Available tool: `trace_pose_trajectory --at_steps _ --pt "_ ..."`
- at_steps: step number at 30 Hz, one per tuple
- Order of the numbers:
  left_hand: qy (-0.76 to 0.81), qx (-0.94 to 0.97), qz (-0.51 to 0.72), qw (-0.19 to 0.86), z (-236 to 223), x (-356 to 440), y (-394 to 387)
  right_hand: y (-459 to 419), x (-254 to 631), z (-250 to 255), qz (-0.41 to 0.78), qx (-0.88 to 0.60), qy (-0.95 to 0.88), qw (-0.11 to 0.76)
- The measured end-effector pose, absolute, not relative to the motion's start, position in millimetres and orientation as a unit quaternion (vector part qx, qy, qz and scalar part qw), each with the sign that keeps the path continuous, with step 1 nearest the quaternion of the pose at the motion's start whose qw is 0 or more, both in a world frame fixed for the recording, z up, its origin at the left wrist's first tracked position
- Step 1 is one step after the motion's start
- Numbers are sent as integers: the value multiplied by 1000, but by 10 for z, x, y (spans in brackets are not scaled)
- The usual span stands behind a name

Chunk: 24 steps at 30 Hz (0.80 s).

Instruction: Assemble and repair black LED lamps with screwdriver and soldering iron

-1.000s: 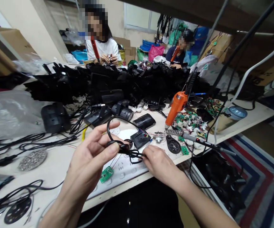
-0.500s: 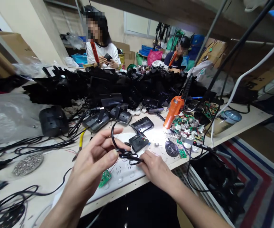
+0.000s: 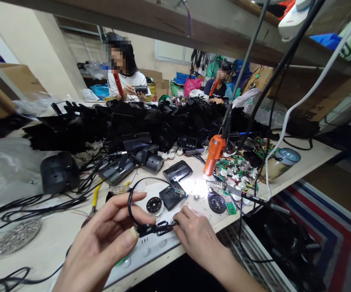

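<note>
A bundled black cable (image 3: 146, 230) stretches between my two hands above the white work mat (image 3: 151, 253). My left hand (image 3: 111, 229) grips it between thumb and fingers, with one loop rising over the index finger. On the right side my right hand (image 3: 195, 229) pinches the end of the bundle in closed fingertips. From the loop the cable runs to a black housing piece (image 3: 173, 195) with thin coloured wires showing. Beside that lies a round black disc with holes (image 3: 154, 205). Another black housing part (image 3: 177, 172) rests just behind. A green circuit board (image 3: 122, 260) is partly hidden under my left hand.
An orange electric screwdriver (image 3: 214, 154) hangs over the table. A soldering iron (image 3: 248, 196) lies by its coil stand, near loose circuit boards (image 3: 230, 207). Yellow-handled pliers (image 3: 96, 196) and a dish of screws (image 3: 18, 236) are at left. Black housings (image 3: 151, 121) pile up behind; two people sit beyond.
The camera view has tilted up. Both hands appear lower in the picture, still on the cable bundle. The round black disc now shows fully. Across the table, one person's held black housing has turned.
</note>
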<state>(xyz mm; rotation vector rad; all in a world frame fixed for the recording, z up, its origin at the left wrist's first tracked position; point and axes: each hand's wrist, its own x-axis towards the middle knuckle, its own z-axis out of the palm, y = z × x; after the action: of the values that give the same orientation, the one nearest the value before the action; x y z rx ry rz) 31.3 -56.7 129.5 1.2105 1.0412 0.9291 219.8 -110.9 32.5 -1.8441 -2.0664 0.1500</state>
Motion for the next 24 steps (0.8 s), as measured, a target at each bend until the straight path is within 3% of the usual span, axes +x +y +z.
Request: trace_pose_trajectory --at_steps 6,14,24 --pt "454 513 402 608 1274 278 -597 -1090 2155 316 28 -658 -734 169" --pt "430 497 430 619 1214 248 -572 -1069 2087 291 -25 -672 -735 87" --pt "429 531 390 618 1138 60 -775 -1050 2235 2 -103 -576 -781 219"
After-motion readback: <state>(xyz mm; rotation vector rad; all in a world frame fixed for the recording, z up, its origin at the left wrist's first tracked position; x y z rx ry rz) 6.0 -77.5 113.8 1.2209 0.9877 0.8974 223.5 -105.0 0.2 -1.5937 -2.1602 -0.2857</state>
